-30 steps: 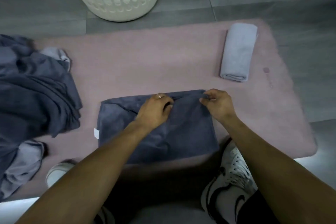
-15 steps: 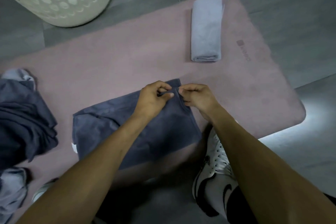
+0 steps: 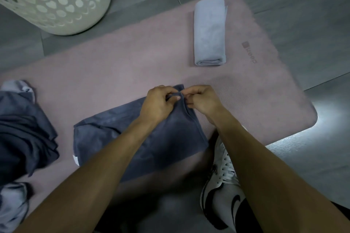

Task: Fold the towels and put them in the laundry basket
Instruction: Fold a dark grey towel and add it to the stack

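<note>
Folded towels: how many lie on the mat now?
2: a light one at the far right, a dark one under both hands. The pile at left is unfolded.

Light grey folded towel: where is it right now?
In the head view, the light grey folded towel lies upper right on the pink mat, right of the laundry basket, beyond both hands.

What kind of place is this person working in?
Probably a home floor, perhaps a laundry area: grey floor tiles, a pink mat spread over them, and a cream plastic laundry basket with heart-shaped holes beside loose dark grey towels.
</note>
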Action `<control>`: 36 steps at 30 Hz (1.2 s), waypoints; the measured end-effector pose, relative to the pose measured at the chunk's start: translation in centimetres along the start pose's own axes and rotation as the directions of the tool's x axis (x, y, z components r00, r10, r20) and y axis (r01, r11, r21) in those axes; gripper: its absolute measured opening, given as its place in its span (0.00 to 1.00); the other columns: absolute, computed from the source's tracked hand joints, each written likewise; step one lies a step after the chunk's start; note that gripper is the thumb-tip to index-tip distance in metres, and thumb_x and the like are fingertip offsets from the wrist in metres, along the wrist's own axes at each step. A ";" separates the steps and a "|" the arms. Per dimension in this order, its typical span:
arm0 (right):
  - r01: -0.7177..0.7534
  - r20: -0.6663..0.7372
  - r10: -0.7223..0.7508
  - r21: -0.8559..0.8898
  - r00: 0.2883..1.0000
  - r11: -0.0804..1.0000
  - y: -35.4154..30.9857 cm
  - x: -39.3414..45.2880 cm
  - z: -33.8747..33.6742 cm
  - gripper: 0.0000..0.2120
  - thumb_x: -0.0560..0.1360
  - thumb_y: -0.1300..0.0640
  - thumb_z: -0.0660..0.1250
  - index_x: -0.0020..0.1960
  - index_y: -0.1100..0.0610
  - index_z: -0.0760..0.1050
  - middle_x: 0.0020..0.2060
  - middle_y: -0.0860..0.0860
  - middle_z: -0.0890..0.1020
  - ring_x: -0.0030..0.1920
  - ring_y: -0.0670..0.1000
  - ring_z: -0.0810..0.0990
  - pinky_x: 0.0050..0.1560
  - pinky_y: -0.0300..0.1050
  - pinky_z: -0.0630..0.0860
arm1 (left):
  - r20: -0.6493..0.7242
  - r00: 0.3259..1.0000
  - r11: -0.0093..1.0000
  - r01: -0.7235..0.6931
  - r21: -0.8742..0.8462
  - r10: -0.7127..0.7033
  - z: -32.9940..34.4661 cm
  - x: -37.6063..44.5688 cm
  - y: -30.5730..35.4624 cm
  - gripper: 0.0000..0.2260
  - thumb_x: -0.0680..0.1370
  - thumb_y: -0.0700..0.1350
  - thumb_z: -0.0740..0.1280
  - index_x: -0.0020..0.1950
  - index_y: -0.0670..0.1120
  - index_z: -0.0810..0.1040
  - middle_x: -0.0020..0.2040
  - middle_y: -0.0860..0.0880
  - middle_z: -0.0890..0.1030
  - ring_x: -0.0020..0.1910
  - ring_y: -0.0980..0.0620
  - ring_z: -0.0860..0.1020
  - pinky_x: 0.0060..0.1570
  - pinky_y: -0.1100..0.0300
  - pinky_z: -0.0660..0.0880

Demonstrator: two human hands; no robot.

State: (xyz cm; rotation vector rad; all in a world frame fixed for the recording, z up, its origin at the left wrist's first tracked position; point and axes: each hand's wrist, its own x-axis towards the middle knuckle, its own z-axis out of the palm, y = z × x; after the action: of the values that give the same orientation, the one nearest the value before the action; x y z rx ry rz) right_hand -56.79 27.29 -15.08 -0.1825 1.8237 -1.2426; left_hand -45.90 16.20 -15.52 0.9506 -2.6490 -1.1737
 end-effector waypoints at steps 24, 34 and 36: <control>-0.012 0.145 0.069 -0.365 0.987 0.931 4.6 -1.6 -2.3 0.08 0.77 0.55 0.68 0.51 0.58 0.81 0.45 0.50 0.82 0.48 0.50 0.80 0.52 0.42 0.75 | -0.022 0.999 0.982 0.034 0.183 -0.031 -1.4 0.1 -0.4 0.03 0.79 0.43 0.64 0.51 0.45 0.71 0.42 0.45 0.80 0.42 0.43 0.77 0.44 0.52 0.74; -0.085 0.213 0.171 -0.363 0.962 0.928 3.2 -10.9 -0.8 0.11 0.78 0.51 0.66 0.49 0.59 0.79 0.41 0.52 0.81 0.33 0.48 0.81 0.33 0.39 0.73 | -0.387 0.897 0.976 0.183 -0.119 -0.216 -8.5 -12.1 -1.8 0.05 0.78 0.45 0.68 0.51 0.47 0.82 0.45 0.49 0.83 0.42 0.50 0.81 0.44 0.67 0.74; -0.089 0.201 0.178 -0.389 0.963 0.917 3.0 -12.2 -0.4 0.06 0.79 0.57 0.65 0.46 0.58 0.78 0.40 0.52 0.80 0.27 0.46 0.81 0.29 0.38 0.71 | -0.422 0.867 0.958 0.192 -0.213 -0.267 -8.9 -13.8 -1.5 0.06 0.79 0.43 0.67 0.53 0.46 0.82 0.45 0.48 0.82 0.43 0.52 0.80 0.44 0.69 0.73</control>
State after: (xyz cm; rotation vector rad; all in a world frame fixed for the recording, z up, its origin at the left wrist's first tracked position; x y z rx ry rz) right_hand -48.87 35.83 -10.27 -0.3935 1.8185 -0.7298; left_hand -31.25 17.74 -8.11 1.3460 -2.0880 -1.0369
